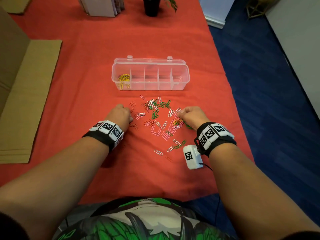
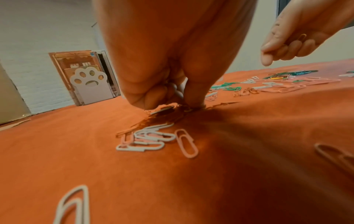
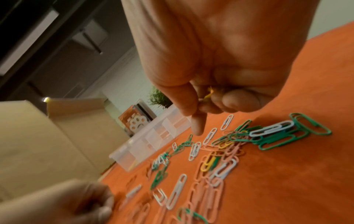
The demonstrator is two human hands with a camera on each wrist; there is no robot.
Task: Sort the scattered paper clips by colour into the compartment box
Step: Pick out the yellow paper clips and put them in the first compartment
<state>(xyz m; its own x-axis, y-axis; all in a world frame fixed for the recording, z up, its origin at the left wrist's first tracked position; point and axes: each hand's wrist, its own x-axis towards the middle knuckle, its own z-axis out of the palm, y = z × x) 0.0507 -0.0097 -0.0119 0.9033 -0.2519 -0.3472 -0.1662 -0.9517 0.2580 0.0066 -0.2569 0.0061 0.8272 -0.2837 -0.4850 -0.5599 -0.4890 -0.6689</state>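
A clear compartment box (image 1: 183, 78) stands open on the red cloth, with yellow clips (image 1: 123, 80) in its leftmost compartment. Pink, white, green, red and a few yellow paper clips (image 1: 158, 118) lie scattered in front of it. My left hand (image 2: 172, 104) is down on the cloth at the pile's left edge, with curled fingers and thumb pinching dark red clips (image 2: 166, 111). My right hand (image 3: 203, 106) hovers over the pile's right side. It holds yellow clips (image 3: 208, 93) in its curled fingers, and its index finger (image 3: 197, 125) points down.
Flat cardboard (image 1: 26, 101) lies at the left on the red cloth (image 1: 86, 66). A black plant pot (image 1: 152, 7) and a file holder (image 1: 102, 6) stand at the far end. The table's right edge drops to blue carpet (image 1: 268, 84).
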